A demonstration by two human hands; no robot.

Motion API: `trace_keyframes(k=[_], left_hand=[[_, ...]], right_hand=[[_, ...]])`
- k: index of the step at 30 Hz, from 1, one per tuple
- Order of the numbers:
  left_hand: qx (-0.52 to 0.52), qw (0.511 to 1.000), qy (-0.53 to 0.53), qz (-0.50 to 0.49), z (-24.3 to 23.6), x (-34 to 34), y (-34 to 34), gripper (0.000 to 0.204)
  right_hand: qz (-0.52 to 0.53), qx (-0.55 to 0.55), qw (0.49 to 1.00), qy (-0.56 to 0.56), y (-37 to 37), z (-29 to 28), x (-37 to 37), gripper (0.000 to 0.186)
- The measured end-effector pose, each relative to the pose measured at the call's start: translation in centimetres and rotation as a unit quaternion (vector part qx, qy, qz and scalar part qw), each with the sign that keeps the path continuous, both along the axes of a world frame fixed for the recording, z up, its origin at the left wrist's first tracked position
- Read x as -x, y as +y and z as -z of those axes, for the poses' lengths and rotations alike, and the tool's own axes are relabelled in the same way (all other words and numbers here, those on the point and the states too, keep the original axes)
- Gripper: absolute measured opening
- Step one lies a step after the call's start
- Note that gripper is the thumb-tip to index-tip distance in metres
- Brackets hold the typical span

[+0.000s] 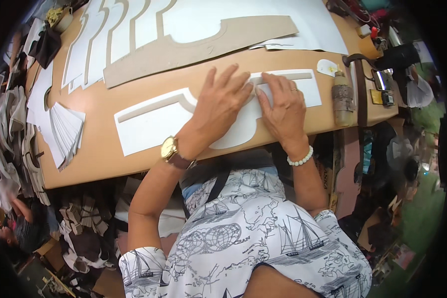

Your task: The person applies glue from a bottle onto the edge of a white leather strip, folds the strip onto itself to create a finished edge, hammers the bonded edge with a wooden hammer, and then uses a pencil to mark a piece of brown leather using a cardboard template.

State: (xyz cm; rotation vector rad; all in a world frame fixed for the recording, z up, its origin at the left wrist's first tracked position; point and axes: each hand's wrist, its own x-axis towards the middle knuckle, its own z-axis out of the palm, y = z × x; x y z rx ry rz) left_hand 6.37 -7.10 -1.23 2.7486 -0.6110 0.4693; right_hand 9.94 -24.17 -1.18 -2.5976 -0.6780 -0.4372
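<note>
A white cut piece (141,131) with a rounded middle lobe lies flat near the table's front edge. Along its far edge runs a narrow beige strip (151,108), which follows the curve and shows again at the right end. My left hand (221,102) lies over the middle of the piece, fingers stretched and spread, fingertips at its far edge. Beside it my right hand (284,102) rests with fingertips on the strip and thumb pointing toward the left hand. Both hands hide the strip's middle. Neither hand shows anything gripped.
Beyond lies a large beige curved piece (203,52) over several white pieces with beige edging. A fanned white stack (64,131) sits at left. To the right stand a wrapped bottle (342,99), a small white piece (327,67) and a dark strap (361,94).
</note>
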Motion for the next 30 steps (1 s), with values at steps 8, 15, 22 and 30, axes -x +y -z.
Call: trace_keyframes(k=[8,15,22,30], left_hand=[[-0.023,0.999,0.015,0.027,1.2,-0.8,-1.8,0.039],[-0.022,0.999,0.015,0.024,0.9,-0.7,-2.4,0.037],[-0.029,0.999,0.019,0.015,1.1,-0.9,-1.9,0.034],[0.115,0.983,-0.046,-0.136,-0.3,4.1,1.6,0.040]], right_hand=[[-0.047,0.046,0.996,-0.053,-2.0,0.9,0.2,0.031],[0.100,0.095,0.987,-0.078,-7.5,0.5,-2.1,0.026],[0.130,0.103,0.984,-0.063,-6.6,0.5,-3.1,0.022],[-0.111,-0.057,0.990,-0.063,2.5,-1.7,1.4,0.035]])
